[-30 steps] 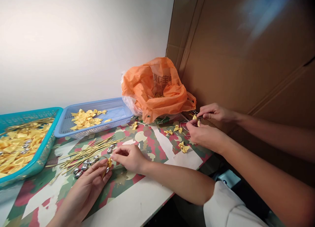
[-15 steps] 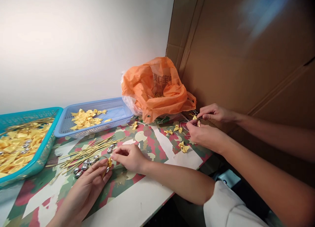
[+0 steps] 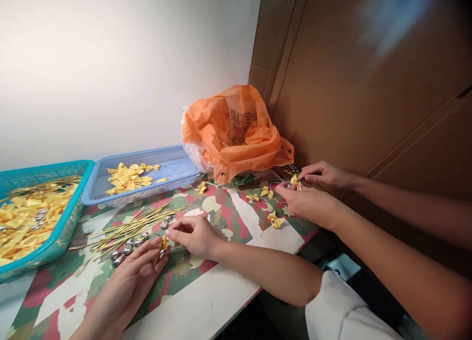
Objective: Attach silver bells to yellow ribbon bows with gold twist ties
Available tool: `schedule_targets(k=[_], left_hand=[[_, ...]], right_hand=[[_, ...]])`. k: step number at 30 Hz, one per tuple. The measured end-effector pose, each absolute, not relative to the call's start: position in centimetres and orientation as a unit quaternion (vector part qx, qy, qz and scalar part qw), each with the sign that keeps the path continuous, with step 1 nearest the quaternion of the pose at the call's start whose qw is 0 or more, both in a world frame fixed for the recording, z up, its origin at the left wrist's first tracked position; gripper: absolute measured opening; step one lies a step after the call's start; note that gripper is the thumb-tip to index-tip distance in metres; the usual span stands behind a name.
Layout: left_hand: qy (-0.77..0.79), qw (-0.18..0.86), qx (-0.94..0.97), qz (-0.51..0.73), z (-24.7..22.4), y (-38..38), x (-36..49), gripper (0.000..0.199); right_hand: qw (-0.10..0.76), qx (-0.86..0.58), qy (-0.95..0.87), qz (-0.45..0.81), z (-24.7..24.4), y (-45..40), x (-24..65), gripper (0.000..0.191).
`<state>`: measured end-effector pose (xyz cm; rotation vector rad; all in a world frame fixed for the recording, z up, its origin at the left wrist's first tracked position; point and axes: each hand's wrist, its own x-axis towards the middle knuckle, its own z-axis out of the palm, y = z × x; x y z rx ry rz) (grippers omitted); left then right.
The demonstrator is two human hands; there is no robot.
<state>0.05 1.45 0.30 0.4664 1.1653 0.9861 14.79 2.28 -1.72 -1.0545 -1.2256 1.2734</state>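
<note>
A small yellow bow (image 3: 163,244) is pinched between the fingers of my left hand (image 3: 134,271), low in the view left of centre. My right hand (image 3: 194,236) meets it from the right, its thumb and forefinger closed on the bow's edge. Close behind my left hand lie several silver bells (image 3: 128,247). Beyond them spreads a bundle of thin gold ties (image 3: 136,226). My fingers cover part of the bow.
A teal basket (image 3: 70,222) and a blue basket (image 3: 110,200) hold yellow bows. An orange bag (image 3: 247,151) stands at the back, near a cardboard wall (image 3: 361,94). At right, another person's hands (image 3: 313,200) hold a bow above loose bows (image 3: 275,220).
The other person's hands have shifted slightly, and the bow between them shows more fully. My own hands look almost still.
</note>
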Motion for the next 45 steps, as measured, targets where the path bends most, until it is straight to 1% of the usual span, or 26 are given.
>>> schedule_targets(k=[21,30,40,45], left_hand=[[0.560,0.681,0.185,0.434,1.7,1.1,0.9,0.031],[0.553,0.684,0.190,0.436,1.2,1.4,0.6,0.031],[0.553,0.686,0.196,0.431,0.8,1.5,0.4,0.027],[0.551,0.685,0.199,0.432,0.5,1.5,0.3,0.024]], right_hand=[[0.517,-0.445,-0.501,0.534,-2.2,2.4,14.7,0.011],[0.515,-0.449,-0.504,0.529,-2.2,2.5,14.8,0.011],[0.512,-0.451,-0.495,0.538,-1.6,2.2,14.8,0.008],[0.515,-0.446,-0.492,0.542,-1.9,2.4,14.8,0.011]])
